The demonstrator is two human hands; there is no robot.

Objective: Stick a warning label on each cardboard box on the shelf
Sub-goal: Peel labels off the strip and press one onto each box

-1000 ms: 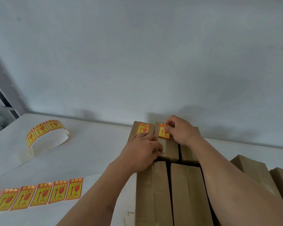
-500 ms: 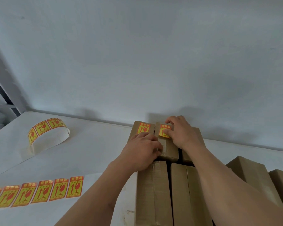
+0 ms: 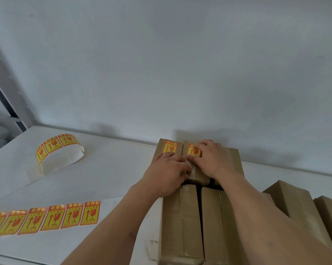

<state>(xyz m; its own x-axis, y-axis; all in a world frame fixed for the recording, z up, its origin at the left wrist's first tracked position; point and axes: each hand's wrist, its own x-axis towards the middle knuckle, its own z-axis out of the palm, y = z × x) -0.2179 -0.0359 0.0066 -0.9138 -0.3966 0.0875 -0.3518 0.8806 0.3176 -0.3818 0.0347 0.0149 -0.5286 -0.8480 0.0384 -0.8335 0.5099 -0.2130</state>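
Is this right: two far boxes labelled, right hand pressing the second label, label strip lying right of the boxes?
Not quite. The head view shows the label strip lying left of the boxes. The rest holds: two far boxes labelled, right hand pressing the second label.

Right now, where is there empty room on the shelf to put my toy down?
The white shelf is bare between the curled label roll, the flat label strip and the cardboard boxes. It is crowded on the boxes, where both hands press.

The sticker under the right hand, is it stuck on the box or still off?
On. The warning sticker lies flat on the box top, with the right hand pressing it.
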